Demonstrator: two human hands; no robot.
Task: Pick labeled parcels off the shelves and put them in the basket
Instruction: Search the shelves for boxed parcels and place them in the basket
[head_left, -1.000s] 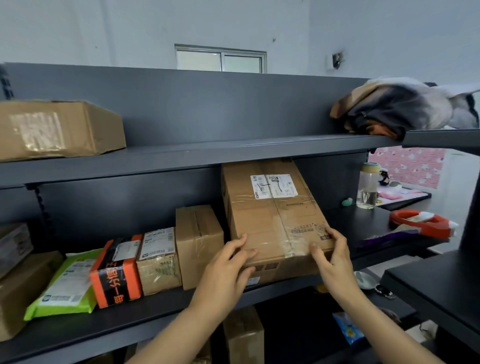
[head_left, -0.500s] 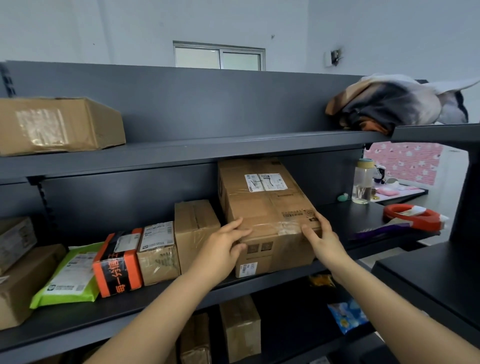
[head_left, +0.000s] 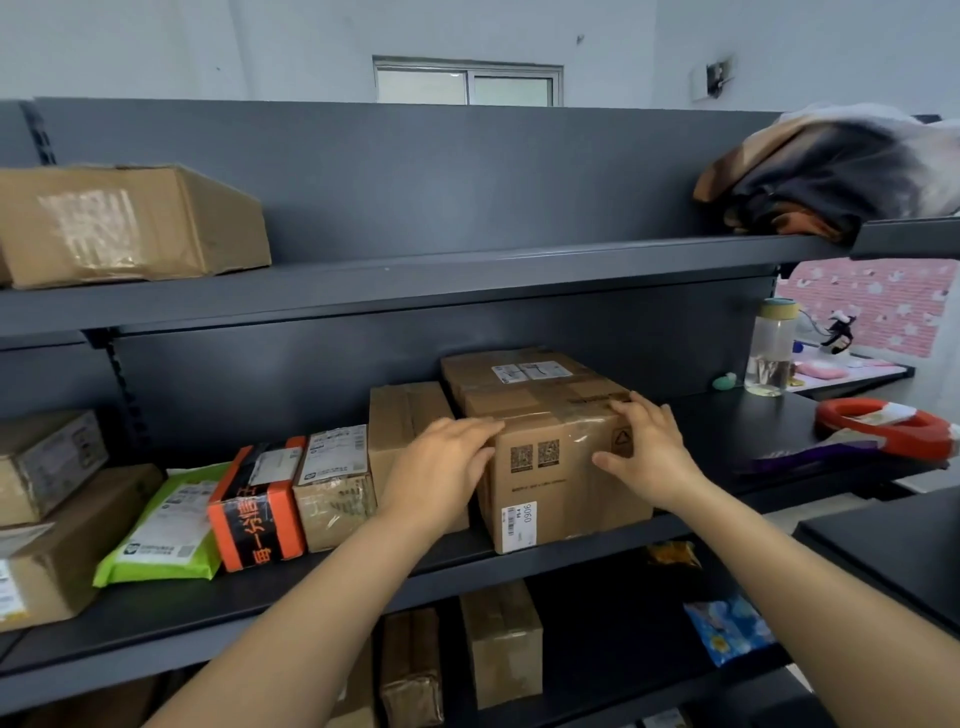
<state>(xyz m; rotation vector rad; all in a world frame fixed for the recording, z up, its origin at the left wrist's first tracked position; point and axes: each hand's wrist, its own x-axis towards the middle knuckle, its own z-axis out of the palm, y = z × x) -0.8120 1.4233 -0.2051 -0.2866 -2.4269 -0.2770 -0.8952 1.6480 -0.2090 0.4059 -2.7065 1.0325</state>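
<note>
A large cardboard parcel (head_left: 563, 467) is observed standing flat on the middle shelf (head_left: 675, 525), its front face flush with the shelf's front edge. A white shipping label is seen on its top, toward the rear; two printed codes and a small white sticker marked 0906 are seen on the front face.

The left hand (head_left: 441, 470) is laid against the parcel's upper left front corner — fingers extended and held close together, not wrapped around anything. The right hand (head_left: 647, 449) is placed over the upper right front corner, its fingers spread apart across the top edge and its thumb pressed to the front face. The parcel is contacted by both hands, but a closed grasp is not shown.

Directly to the left of the parcel, touching or nearly touching it, a plain brown box (head_left: 402, 431) is noted. Further left, in a row, a small labeled box (head_left: 335, 486), an orange and black parcel (head_left: 260, 506) and a green mailer bag (head_left: 166, 525) are recorded, each leaning against or just beside its neighbour.

On the upper shelf, at left, a flat cardboard box (head_left: 130, 223) is seen; at right, a bundle of cloth (head_left: 831, 171). On the middle shelf, well to the right of the parcel, a clear bottle (head_left: 771, 351) and an orange tape dispenser (head_left: 883, 423) are noted.

The basket is not in view.
</note>
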